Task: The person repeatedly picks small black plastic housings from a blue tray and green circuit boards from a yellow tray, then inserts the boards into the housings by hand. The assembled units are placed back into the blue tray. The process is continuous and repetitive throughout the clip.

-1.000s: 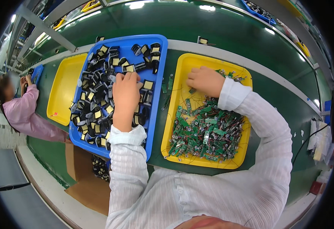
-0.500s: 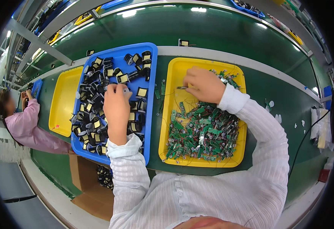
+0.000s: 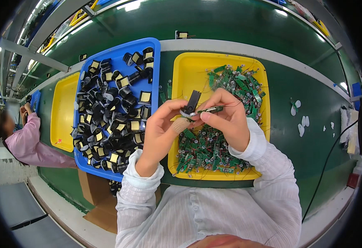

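Observation:
Over the yellow tray (image 3: 178,74) my two hands meet. My left hand (image 3: 161,131), with a covered thumb tip, pinches a black plastic housing (image 3: 192,101) that stands tilted up from the fingers. Between the fingers of my right hand (image 3: 227,119) is a small green circuit board (image 3: 212,109) with thin wires, its end close to the housing. Whether the two parts touch, I cannot tell. Beneath the hands lies a heap of green circuit boards (image 3: 214,153) with small round pieces and wires. To the left, the blue tray (image 3: 156,62) holds many black housings (image 3: 106,111) with pale yellow pads.
Another yellow tray (image 3: 61,107) lies farther left, near a person in a pink sleeve (image 3: 36,134). An open cardboard box (image 3: 102,217) stands below the table edge. Small white pieces (image 3: 301,130) and a black cable (image 3: 323,169) are at the right.
My left hand has moved right from the blue tray, bringing a black housing. My right hand has come down and nearer with a circuit board. The whole view has shifted slightly.

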The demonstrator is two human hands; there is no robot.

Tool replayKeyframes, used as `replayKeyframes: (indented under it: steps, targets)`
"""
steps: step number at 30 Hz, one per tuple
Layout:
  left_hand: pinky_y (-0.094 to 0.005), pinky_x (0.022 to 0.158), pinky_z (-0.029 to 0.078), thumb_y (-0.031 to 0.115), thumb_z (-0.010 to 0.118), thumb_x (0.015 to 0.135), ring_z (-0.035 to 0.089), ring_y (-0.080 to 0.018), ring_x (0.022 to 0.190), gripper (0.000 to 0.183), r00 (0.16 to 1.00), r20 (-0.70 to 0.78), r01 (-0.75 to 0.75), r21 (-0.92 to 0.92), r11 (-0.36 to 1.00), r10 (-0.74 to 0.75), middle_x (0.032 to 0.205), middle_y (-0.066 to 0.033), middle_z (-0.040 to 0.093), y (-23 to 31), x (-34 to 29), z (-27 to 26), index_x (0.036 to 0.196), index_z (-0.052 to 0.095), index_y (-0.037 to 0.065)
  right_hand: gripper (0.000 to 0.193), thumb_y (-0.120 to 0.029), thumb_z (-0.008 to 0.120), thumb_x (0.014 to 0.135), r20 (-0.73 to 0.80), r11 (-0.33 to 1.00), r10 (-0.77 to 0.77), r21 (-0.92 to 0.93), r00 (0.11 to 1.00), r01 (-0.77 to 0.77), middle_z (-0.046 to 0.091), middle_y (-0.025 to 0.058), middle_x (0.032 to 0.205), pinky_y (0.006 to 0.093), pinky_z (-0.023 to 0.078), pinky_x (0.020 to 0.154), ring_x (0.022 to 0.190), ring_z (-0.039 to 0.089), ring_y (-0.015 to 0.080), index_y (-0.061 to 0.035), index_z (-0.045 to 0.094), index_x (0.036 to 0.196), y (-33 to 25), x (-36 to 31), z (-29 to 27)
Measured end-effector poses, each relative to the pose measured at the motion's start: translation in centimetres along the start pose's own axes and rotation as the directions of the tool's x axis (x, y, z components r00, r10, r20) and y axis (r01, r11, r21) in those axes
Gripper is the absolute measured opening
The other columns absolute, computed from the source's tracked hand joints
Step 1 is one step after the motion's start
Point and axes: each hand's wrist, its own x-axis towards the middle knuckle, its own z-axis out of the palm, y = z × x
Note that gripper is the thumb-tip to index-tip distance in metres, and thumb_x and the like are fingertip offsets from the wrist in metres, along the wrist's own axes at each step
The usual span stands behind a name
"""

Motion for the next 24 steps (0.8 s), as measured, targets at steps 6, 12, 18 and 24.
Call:
replayKeyframes:
  steps: [6, 12, 18, 24]
  targets:
    - [-0.0267, 0.078, 0.046, 0.006, 0.064, 0.078, 0.056, -0.0159, 0.094, 0.030, 0.986, -0.059, -0.142, 0.194, 0.971, 0.156, 0.107, -0.0099, 0.054, -0.2, -0.1, 0.0, 0.105, 0.054, -0.002, 0.010, -0.003, 0.062, 0.080, -0.074, 0.978, -0.058, -0.204, 0.996, 0.041, 0.059, 0.0071, 0.090, 0.0245, 0.049, 0.073, 0.085, 0.058, 0.0124, -0.0011, 0.054, 0.086, 0.4, -0.3, 0.0]
    - [-0.0263, 0.075, 0.047, 0.005, 0.065, 0.076, 0.057, -0.0168, 0.091, 0.029, 0.961, -0.059, -0.227, 0.387, 0.894, 0.270, 0.107, -0.0120, 0.055, 0.1, -0.1, 0.5, 0.103, 0.056, -0.001, 0.011, -0.005, 0.063, 0.079, -0.084, 0.995, 0.063, -0.077, 0.994, -0.070, 0.058, 0.0064, 0.085, 0.0230, 0.049, 0.069, 0.078, 0.056, 0.0106, -0.0005, 0.055, 0.085, 0.6, -0.4, 0.1]
    - [-0.0283, 0.077, 0.047, 0.004, 0.066, 0.074, 0.057, -0.0197, 0.093, 0.027, 0.946, -0.015, -0.278, 0.478, 0.833, 0.324, 0.104, -0.0132, 0.056, 0.3, 0.0, 0.7, 0.099, 0.057, -0.001, 0.012, -0.006, 0.064, 0.079, -0.091, 0.985, 0.172, 0.004, 0.981, -0.172, 0.058, 0.0077, 0.083, 0.0240, 0.051, 0.063, 0.075, 0.056, 0.0114, -0.0003, 0.055, 0.082, 0.3, -0.5, 0.2]
    - [-0.0336, 0.084, 0.045, 0.002, 0.066, 0.074, 0.055, -0.0254, 0.101, 0.023, 0.931, -0.010, -0.328, 0.418, 0.847, 0.365, 0.104, -0.0144, 0.056, -0.2, 0.1, 0.8, 0.094, 0.056, -0.002, 0.011, -0.007, 0.064, 0.079, -0.084, 0.969, 0.236, 0.099, 0.968, -0.228, 0.058, 0.0070, 0.081, 0.0247, 0.052, 0.060, 0.075, 0.056, 0.0115, -0.0006, 0.054, 0.081, 0.3, -0.6, 0.3]
